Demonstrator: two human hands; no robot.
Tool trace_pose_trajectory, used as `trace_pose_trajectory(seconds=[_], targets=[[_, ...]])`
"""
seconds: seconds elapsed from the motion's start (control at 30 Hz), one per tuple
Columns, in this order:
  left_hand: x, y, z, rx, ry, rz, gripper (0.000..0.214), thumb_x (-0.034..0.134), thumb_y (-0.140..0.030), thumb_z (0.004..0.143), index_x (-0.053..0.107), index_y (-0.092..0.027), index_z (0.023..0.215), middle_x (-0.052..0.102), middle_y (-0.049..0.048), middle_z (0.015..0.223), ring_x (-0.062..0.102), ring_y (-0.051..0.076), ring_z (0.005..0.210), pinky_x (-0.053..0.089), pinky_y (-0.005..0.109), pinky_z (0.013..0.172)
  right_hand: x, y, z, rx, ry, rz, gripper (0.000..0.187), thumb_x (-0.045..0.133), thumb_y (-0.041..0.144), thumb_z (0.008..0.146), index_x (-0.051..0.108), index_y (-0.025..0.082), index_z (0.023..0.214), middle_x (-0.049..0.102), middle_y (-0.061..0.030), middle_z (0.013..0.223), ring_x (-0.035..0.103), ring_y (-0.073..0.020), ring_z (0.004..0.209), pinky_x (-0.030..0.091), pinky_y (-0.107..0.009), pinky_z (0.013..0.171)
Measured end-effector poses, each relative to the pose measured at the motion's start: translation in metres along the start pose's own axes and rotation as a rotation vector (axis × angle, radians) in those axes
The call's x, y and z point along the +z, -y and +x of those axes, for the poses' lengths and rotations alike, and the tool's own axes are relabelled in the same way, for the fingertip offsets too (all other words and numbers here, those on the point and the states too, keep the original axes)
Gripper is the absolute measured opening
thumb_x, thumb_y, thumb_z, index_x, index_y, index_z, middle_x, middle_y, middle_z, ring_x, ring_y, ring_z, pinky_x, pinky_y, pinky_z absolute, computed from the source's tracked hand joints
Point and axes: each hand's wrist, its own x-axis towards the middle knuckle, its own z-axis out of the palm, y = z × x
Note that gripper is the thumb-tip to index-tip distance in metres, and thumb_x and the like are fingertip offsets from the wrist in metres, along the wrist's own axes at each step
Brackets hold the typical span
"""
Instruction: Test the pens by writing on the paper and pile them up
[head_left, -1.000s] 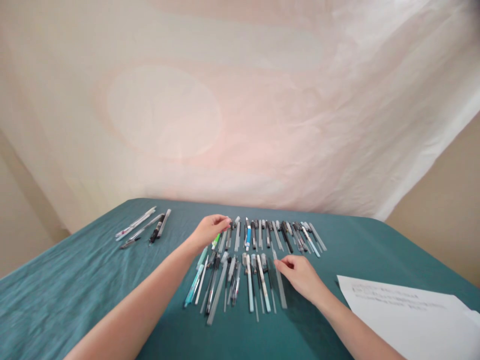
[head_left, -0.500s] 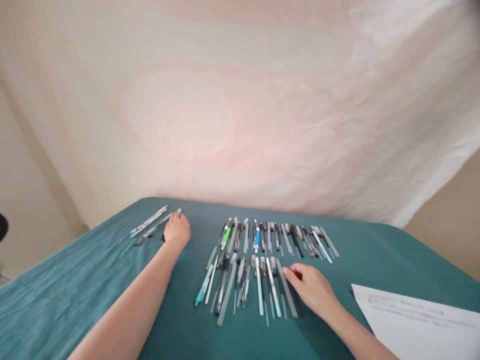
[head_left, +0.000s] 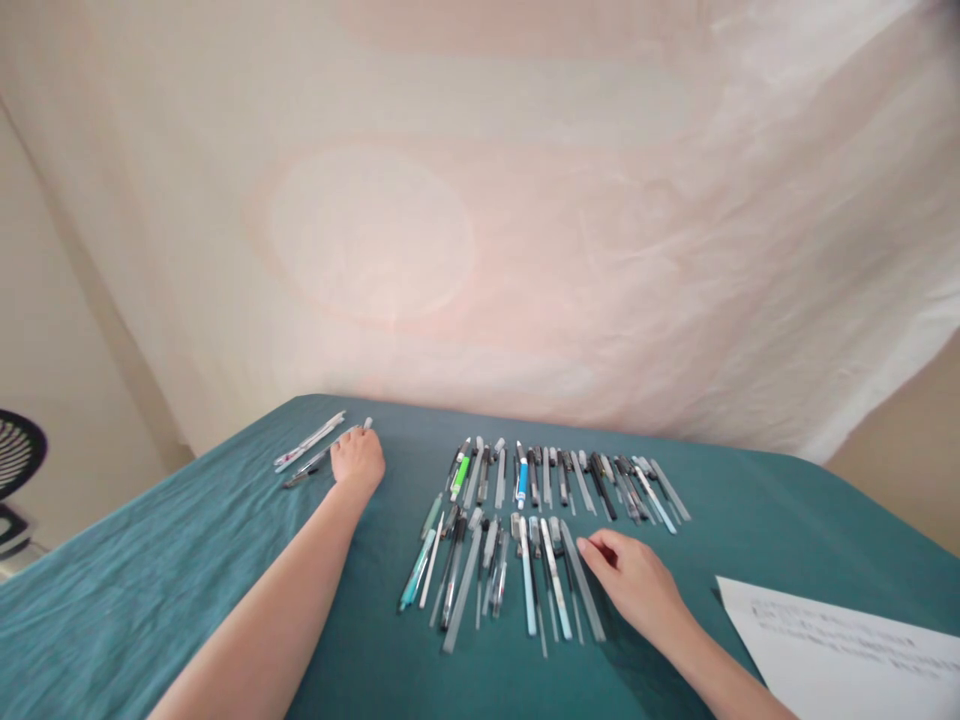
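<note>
At the far left, my left hand (head_left: pixel 358 460) is closed low over loose pens, back of the hand up, its fingertips hidden. A clear pen (head_left: pixel 367 424) shows past its knuckles; whether the fingers grip it is unclear. Left of that hand lie white pens (head_left: pixel 309 442) and a clear pen with a dark tip (head_left: pixel 306 472). My right hand (head_left: pixel 630 575) rests beside the front row, fingers loosely bent, a gap between thumb and forefinger. The thumb tip is at or touching the long grey translucent pen (head_left: pixel 582 582) ending that row. Nothing shows in this hand.
Two rows of pens lie on the green cloth (head_left: pixel 360 650), including a green-and-white pen (head_left: pixel 460 478), a blue-and-white pen (head_left: pixel 522 476) and a teal pen (head_left: pixel 418 570). A sheet of paper with writing (head_left: pixel 847 655) lies right. A black fan (head_left: pixel 19 455) stands beyond the left edge.
The view has shifted slightly to the left, bringing more of the fan into sight. Both hands keep nearly the same places over the table.
</note>
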Motion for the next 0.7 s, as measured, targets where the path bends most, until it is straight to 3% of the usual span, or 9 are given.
trace_pose_trajectory(seconds=[0.3, 0.47, 0.57, 0.7], targets=[[-0.002, 0.002, -0.001, -0.063, 0.009, -0.077, 0.033, 0.031, -0.009, 0.077, 0.055, -0.005, 0.100, 0.053, 0.0236, 0.105, 0.049, 0.032, 0.101, 0.037, 0.042, 0.080, -0.001, 0.001, -0.001, 0.023, -0.012, -0.001, 0.034, 0.038, 0.041, 0.082, 0.053, 0.021, 0.061, 0.058, 0.0002, 0.059, 0.052, -0.0153, 0.056, 0.026, -0.022, 0.048], [-0.014, -0.008, -0.004, -0.059, 0.065, -0.229, 0.032, 0.035, -0.009, 0.075, 0.055, -0.002, 0.098, 0.052, 0.0268, 0.103, 0.047, 0.035, 0.102, 0.036, 0.045, 0.080, -0.001, -0.001, 0.000, 0.022, -0.025, 0.063, 0.035, 0.037, 0.043, 0.082, 0.054, 0.021, 0.061, 0.056, 0.0003, 0.057, 0.052, -0.0154, 0.056, 0.030, -0.023, 0.050], [-0.030, -0.024, -0.003, 0.011, 0.134, -0.392, 0.031, 0.037, -0.012, 0.076, 0.056, -0.006, 0.100, 0.055, 0.0210, 0.099, 0.051, 0.030, 0.096, 0.038, 0.041, 0.080, 0.002, -0.006, 0.003, 0.019, -0.057, 0.199, 0.031, 0.039, 0.042, 0.082, 0.057, 0.020, 0.070, 0.059, -0.0003, 0.062, 0.053, -0.0154, 0.058, 0.034, -0.024, 0.053], [-0.056, -0.071, -0.019, 0.173, 0.282, -0.678, 0.035, 0.033, -0.016, 0.081, 0.051, -0.007, 0.110, 0.058, 0.0124, 0.090, 0.055, 0.020, 0.081, 0.042, 0.029, 0.072, 0.005, -0.013, 0.007, 0.032, -0.136, 0.450, 0.028, 0.044, 0.043, 0.080, 0.059, 0.019, 0.082, 0.060, -0.0018, 0.068, 0.055, -0.0158, 0.061, 0.038, -0.024, 0.055]])
